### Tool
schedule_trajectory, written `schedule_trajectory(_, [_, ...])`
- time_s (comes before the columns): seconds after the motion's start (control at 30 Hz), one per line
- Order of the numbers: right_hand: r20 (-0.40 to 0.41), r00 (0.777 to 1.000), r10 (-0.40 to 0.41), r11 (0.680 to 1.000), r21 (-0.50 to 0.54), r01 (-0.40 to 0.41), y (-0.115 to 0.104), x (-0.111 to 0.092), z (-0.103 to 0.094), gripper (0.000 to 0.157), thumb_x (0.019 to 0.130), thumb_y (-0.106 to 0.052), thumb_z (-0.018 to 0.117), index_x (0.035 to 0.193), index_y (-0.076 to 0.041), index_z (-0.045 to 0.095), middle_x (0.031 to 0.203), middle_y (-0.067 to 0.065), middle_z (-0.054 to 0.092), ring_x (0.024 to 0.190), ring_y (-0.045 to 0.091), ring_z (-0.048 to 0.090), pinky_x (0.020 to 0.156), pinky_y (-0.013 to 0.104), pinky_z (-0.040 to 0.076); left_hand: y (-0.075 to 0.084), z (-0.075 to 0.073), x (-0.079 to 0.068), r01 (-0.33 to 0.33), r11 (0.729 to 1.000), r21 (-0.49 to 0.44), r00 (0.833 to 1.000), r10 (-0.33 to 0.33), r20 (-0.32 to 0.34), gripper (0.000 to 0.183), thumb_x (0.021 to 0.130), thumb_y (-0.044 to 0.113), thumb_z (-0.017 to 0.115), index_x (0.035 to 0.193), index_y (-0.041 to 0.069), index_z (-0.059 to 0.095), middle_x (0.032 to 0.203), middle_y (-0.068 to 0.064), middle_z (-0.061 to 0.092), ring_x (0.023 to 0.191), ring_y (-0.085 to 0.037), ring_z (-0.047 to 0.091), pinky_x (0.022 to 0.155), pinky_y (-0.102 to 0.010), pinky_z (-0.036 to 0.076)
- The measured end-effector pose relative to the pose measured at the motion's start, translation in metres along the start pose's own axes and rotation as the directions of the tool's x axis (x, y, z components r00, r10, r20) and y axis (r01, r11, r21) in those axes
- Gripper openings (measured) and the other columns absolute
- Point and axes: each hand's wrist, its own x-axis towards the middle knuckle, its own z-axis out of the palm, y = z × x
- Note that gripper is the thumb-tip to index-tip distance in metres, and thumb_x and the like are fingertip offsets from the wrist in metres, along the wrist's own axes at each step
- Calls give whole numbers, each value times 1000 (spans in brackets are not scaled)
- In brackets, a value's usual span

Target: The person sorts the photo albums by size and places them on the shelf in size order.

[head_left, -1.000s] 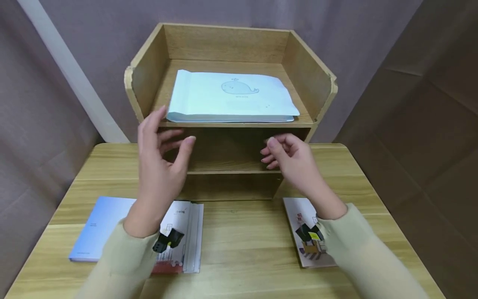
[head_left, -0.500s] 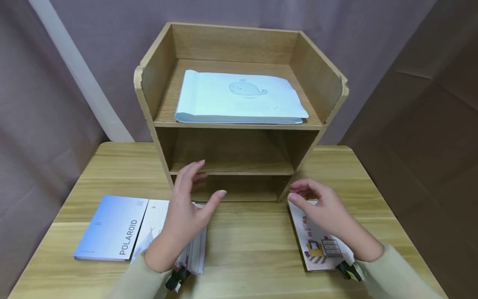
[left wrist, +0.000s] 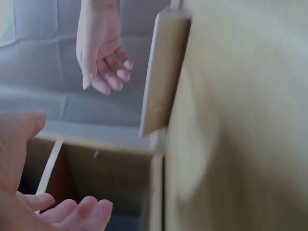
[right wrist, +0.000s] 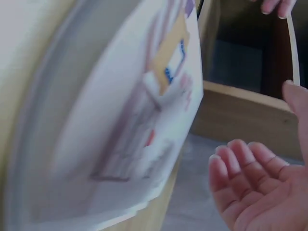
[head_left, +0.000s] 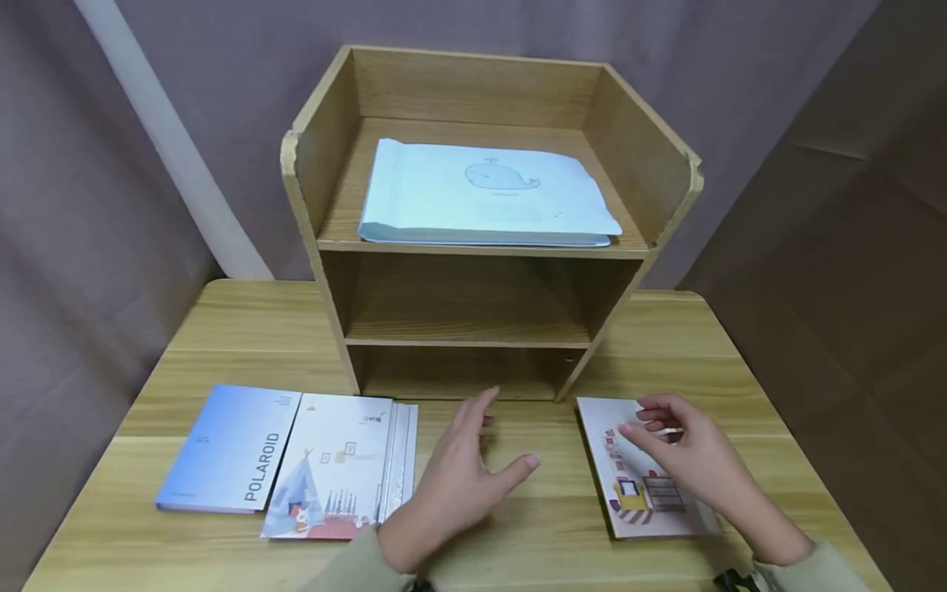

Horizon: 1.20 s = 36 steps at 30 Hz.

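Note:
My left hand (head_left: pixel 462 485) hovers over the table between the books, fingers spread and holding nothing. On the right, my right hand (head_left: pixel 691 448) hangs above a white book (head_left: pixel 629 493) with a furniture drawing on its cover. Its fingers are loosely bent, and nothing is between them. In the right wrist view the same hand (right wrist: pixel 262 187) shows an empty palm beside that book (right wrist: pixel 130 120). A pale blue book with a whale drawing (head_left: pixel 481 197) lies flat on the top shelf of the wooden rack (head_left: pixel 473 341).
Left of my left hand lie a blue book marked POLAROID (head_left: pixel 222 452) and a white book with a tent drawing (head_left: pixel 329 477), which rests over other pale books. The rack stands at the back of the wooden table (head_left: pixel 510 543), before a grey curtain (head_left: pixel 459 25).
Both hands have drawn back from the rack, moving down and to the right in the head view. The right hand is now over the right book. The whale book stays on the top shelf.

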Motion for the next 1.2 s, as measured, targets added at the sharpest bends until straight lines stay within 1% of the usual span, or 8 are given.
schedule_trajectory(0.13, [-4, 999, 43, 999, 3, -43, 16, -9, -3, 57, 76, -43, 66, 115, -4, 51, 99, 9, 60, 87, 23, 56, 64, 22, 49, 4, 26, -6, 9, 1000, 3, 995, -10, 100, 93, 69, 69, 55, 142, 28, 15, 132, 5, 37, 106, -14, 48, 90, -37, 41])
schedule_trajectory(0.23, [0, 996, 88, 996, -5, -88, 26, -15, -6, 62, 76, -44, 67, 118, -2, 48, 104, 14, 58, 92, 28, 54, 66, 24, 48, 6, 44, -8, 47, 992, -115, 986, -28, 165, 93, 69, 65, 59, 141, 24, 18, 129, 2, 39, 105, -16, 49, 86, -32, 44])
schedule_trajectory(0.33, [22, 988, 150, 989, -10, -150, 33, -18, -10, 69, 76, -47, 65, 122, -1, 44, 109, 18, 54, 97, 32, 52, 71, 31, 47, 10, 63, -10, 151, 942, -299, 969, -82, 233, 95, 68, 60, 65, 142, 23, 17, 131, 0, 37, 108, -20, 47, 83, -29, 46])
schedule_trajectory(0.43, [65, 975, 212, 977, 10, -213, 41, -20, -12, 78, 76, -49, 63, 127, 3, 36, 114, 22, 49, 102, 34, 48, 78, 41, 44, 15, 80, -13, 228, 879, -419, 954, -116, 277, 99, 67, 56, 69, 142, 21, 15, 138, -4, 29, 113, -24, 44, 86, -30, 45])
schedule_trajectory(0.57, [132, 951, 280, 957, 41, -287, 51, -23, -12, 88, 77, -51, 61, 132, 8, 25, 121, 28, 42, 107, 38, 43, 82, 49, 41, 20, 98, -14, 270, 842, -467, 944, -136, 301, 99, 67, 51, 71, 142, 17, 16, 138, -4, 27, 110, -24, 46, 83, -28, 47])
schedule_trajectory(0.8, [252, 892, 375, 916, 48, -398, 61, -28, -13, 94, 80, -51, 58, 135, 11, 14, 125, 34, 35, 113, 42, 38, 87, 47, 41, 24, 117, -13, 368, 757, -540, 913, -184, 364, 93, 68, 39, 76, 139, 14, 22, 130, -2, 36, 102, -21, 54, 80, -24, 47])
schedule_trajectory(1.0, [339, 828, 446, 852, 123, -509, 64, -27, -14, 103, 79, -55, 57, 137, 10, 1, 131, 35, 23, 118, 44, 30, 90, 49, 38, 23, 127, -10, 327, 752, -572, 925, -132, 355, 83, 71, 30, 75, 136, 9, 29, 124, -3, 41, 100, -15, 54, 77, -17, 47])
schedule_trajectory(1.2, [343, 816, 465, 844, 109, -526, 65, -26, -12, 105, 78, -57, 56, 137, 11, 3, 129, 35, 26, 114, 43, 35, 87, 46, 41, 22, 127, -10, 277, 784, -555, 932, -78, 355, 73, 76, 22, 71, 135, 8, 32, 123, -3, 43, 103, -11, 52, 78, -15, 46])
